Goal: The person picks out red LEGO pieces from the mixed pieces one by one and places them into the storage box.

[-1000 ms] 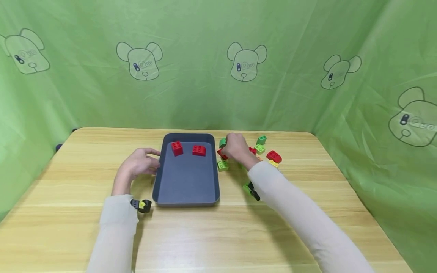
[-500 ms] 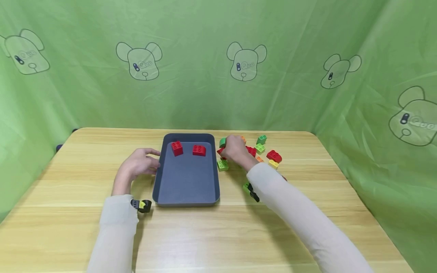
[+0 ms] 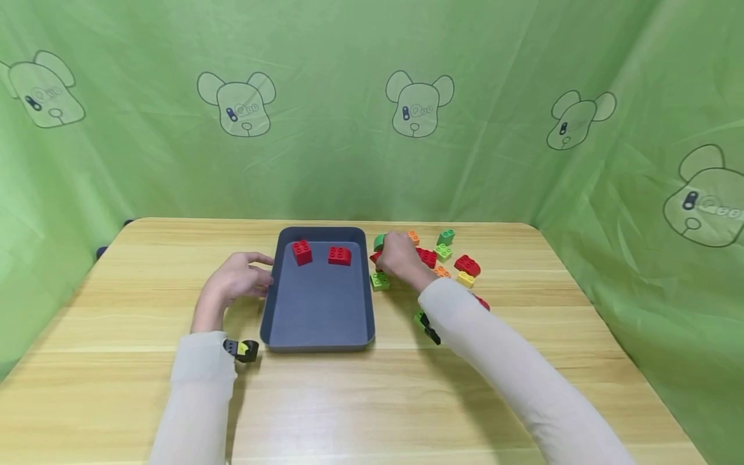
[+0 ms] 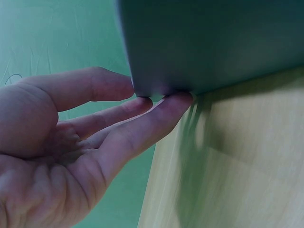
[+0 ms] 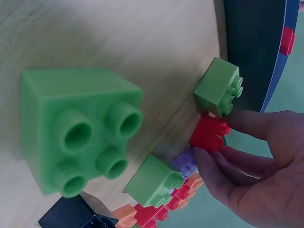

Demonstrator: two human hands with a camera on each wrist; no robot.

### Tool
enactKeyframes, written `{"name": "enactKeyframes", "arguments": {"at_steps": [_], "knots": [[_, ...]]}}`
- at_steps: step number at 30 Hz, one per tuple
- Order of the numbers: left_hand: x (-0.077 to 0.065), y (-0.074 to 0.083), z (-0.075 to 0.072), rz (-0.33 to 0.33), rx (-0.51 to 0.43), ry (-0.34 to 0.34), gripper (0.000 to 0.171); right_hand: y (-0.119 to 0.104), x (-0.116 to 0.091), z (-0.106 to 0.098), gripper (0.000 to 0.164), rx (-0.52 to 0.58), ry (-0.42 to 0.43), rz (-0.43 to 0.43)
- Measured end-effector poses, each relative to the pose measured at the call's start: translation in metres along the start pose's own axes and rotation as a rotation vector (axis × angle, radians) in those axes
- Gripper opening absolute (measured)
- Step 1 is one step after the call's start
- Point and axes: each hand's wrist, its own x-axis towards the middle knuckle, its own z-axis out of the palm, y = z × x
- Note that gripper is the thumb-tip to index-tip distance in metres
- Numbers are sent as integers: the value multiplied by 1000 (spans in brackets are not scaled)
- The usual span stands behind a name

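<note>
My left hand [image 3: 237, 278] is at the left side of a dark blue-grey tray [image 3: 316, 303]. In the left wrist view its extended fingertips touch the tray's outer wall [image 4: 204, 42]. Two red bricks, one taller [image 3: 301, 252] and one with a rounded end [image 3: 340, 256], lie in the tray's far part. To the right of the tray, my right hand [image 3: 400, 253] is down among loose toy building bricks. The right wrist view shows its thumb and fingers pinching a red brick [image 5: 207, 133], right beside a light green brick [image 5: 216, 88].
Several more bricks lie around the right hand: red [image 3: 467, 265], yellow [image 3: 465, 279], orange [image 3: 413, 237], dark green [image 3: 445, 237] and purple [image 5: 184, 160]. A green brick [image 3: 418, 317] sits nearer, partly hidden by the right wrist's camera. Green curtain [image 3: 331, 161] encloses the wooden table [image 3: 320, 407].
My right hand has shifted slightly toward me, uncovering an orange brick and more of the red ones behind it. The left hand and the tray have stayed in place.
</note>
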Motion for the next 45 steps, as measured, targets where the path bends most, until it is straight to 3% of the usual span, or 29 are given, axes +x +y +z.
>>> {"name": "enactKeyframes", "arguments": {"at_steps": [16, 35, 39, 45], "knots": [[1, 0, 0, -4, -2, 4, 58, -3, -2, 2, 8, -29, 15, -10], [1, 0, 1, -3, 1, 10, 58, -2, -2, 2, 17, -25, 5, -11], [1, 0, 2, -1, 2, 13, 58, -2, -2, -1, 23, 8, -17, 4], [0, 0, 1, 4, 6, 16, 58, -7, 0, -13, 19, 27, -11, -19]]}}
